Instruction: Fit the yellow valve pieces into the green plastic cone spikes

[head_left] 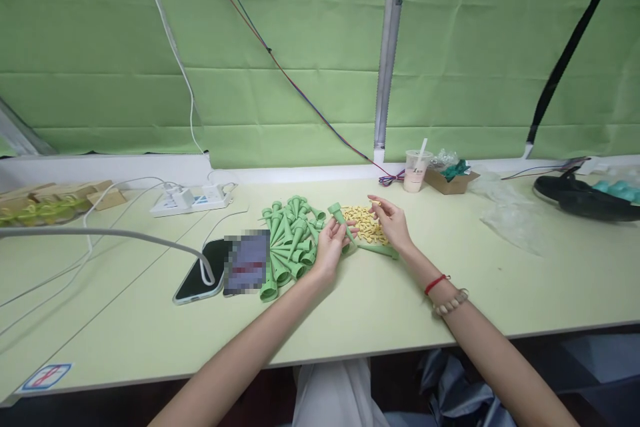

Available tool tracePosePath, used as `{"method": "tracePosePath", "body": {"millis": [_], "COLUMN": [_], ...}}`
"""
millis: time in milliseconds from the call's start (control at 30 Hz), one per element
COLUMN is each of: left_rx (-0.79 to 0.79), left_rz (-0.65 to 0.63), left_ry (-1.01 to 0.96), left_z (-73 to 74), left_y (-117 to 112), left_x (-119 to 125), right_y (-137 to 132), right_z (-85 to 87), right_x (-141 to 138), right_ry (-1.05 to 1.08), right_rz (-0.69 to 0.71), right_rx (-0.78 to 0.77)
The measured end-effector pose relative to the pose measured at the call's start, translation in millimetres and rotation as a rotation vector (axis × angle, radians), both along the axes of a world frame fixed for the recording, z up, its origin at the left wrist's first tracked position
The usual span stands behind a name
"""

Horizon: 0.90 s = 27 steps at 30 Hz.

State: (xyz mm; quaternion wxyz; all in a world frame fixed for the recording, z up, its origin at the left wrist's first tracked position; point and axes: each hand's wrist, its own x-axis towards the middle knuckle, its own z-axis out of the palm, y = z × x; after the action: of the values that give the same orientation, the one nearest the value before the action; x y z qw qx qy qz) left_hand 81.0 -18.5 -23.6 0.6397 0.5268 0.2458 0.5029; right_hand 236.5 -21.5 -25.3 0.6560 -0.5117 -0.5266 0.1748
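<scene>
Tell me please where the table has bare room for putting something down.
The pale green table is bare between the crumpled clear plastic and the front edge, right of the right forearm; also between the black phone and the red and blue sticker. Crowded: the middle, with the left hand, right hand, green cone-shaped pieces and small yellow pieces.

device screen (247,263) pixelated (unreadable), yellow pcs (369,224) too sm. to ID, forearms (257,347) cut off at btm

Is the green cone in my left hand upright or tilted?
Tilted: the green cone slants, its wide end higher and further left than its narrow tip.
</scene>
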Motion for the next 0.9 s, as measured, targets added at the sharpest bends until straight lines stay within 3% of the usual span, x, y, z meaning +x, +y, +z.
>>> {"method": "tracePosePath", "body": {"millis": [133,300,533,733,900], "left_rx": [-0.001,-0.042,-0.066,0.011,0.039], "left_rz": [-0.023,0.038,0.074,0.072,0.085], "left_ry": [0.004,-0.003,0.012,0.006,0.068], "left_z": [-3.4,-2.5,-0.9,1.7,2.7], "left_y": [-1,-3,-6,-10,-10], "left_x": [1,2,4,2,1], "right_y": [-1,0,-4,-7,-10], "right_z": [-1.1,-0.6,8.3,10.6,11.5], "right_x": [1,-1,-5,-11,-17], "right_ry": [0.055,0.151,0.305,0.245,0.245], "right_rz": [-0.097,-0.090,0.024,0.215,0.286], "right_rx": [-0.034,-0.085,-0.139,-0.175,-0.204]}}
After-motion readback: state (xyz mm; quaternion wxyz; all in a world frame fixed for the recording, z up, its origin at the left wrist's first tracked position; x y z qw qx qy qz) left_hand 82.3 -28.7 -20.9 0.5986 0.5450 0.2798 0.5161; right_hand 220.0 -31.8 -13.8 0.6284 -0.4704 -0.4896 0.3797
